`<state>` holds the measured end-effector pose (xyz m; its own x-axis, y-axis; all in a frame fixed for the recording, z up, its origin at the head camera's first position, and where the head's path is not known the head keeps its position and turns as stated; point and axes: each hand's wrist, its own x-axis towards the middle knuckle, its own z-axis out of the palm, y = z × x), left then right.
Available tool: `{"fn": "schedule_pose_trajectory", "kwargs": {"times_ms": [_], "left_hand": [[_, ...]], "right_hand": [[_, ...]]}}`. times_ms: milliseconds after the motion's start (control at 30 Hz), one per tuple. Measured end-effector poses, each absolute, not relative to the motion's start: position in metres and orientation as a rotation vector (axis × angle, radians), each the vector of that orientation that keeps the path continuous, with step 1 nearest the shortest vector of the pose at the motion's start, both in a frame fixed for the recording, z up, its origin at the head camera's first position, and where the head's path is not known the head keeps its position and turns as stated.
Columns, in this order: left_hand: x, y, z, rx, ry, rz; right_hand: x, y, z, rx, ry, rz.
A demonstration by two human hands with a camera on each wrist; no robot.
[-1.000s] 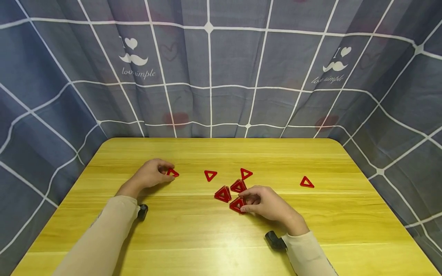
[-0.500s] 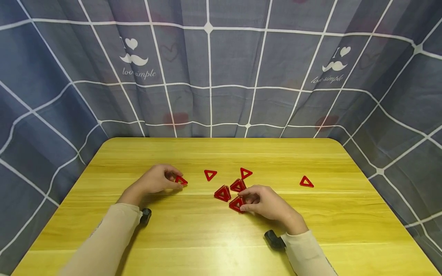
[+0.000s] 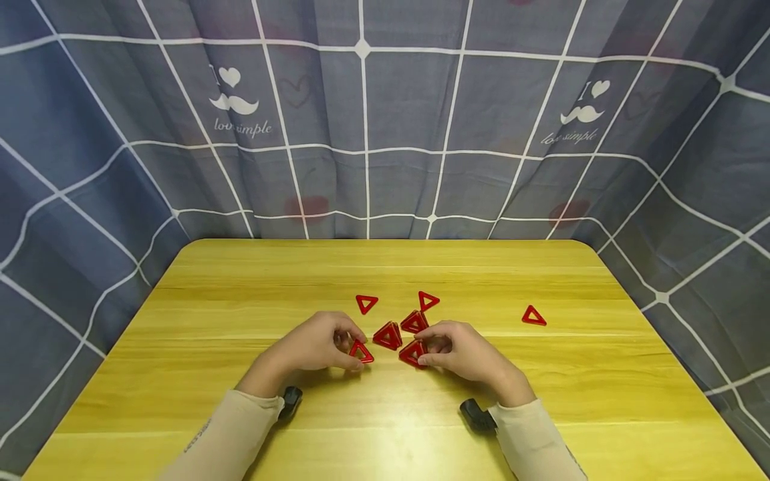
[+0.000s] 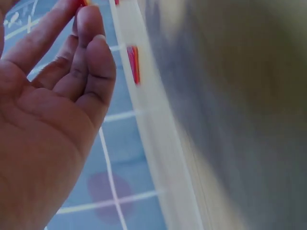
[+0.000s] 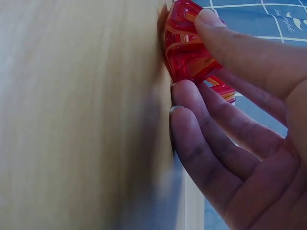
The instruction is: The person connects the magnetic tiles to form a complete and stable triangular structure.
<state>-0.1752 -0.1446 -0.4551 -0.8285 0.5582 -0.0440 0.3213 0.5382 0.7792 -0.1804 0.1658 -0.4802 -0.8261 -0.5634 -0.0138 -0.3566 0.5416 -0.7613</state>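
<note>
My left hand point(image 3: 313, 344) pinches a red triangle tile point(image 3: 362, 352) with an open middle, just left of a cluster of red triangle pieces. In the left wrist view only a sliver of that tile point(image 4: 85, 2) shows at the fingertips. The cluster's nearest piece, a red three-sided block point(image 3: 412, 354) that looks built of tiles, is held between the thumb and fingers of my right hand point(image 3: 466, 354). Seen from the right wrist, this block point(image 5: 184, 52) touches the tabletop. Behind it sit two similar red blocks, one at left point(image 3: 387, 336) and one farther back point(image 3: 414, 322).
Single red triangle tiles lie flat on the wooden table point(image 3: 301, 267): one behind the cluster point(image 3: 366, 304), another tile point(image 3: 428, 300) to its right, and a third tile point(image 3: 533, 315) far right. A grey checked curtain point(image 3: 397, 180) surrounds the back and sides.
My left hand has carried its tile from the left side of the table rightward and nearer to me, up beside the cluster. My right hand has stayed on its block.
</note>
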Motion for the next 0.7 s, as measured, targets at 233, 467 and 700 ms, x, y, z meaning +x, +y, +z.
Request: {"fn": "schedule_pose_trajectory", "kwargs": {"times_ms": [233, 467, 700], "left_hand": [[-0.158, -0.117, -0.457, 0.804, 2.484, 1.117], [-0.147, -0.098, -0.464, 0.859, 2.450, 1.023], [-0.140, -0.087, -0.467, 0.897, 2.467, 0.941]], "right_hand": [[-0.181, 0.166, -0.480, -0.812, 2.545, -1.146], [-0.182, 0.166, -0.479, -0.815, 2.570, -1.127], [-0.181, 0.167, -0.478, -0.800, 2.589, -1.107]]}}
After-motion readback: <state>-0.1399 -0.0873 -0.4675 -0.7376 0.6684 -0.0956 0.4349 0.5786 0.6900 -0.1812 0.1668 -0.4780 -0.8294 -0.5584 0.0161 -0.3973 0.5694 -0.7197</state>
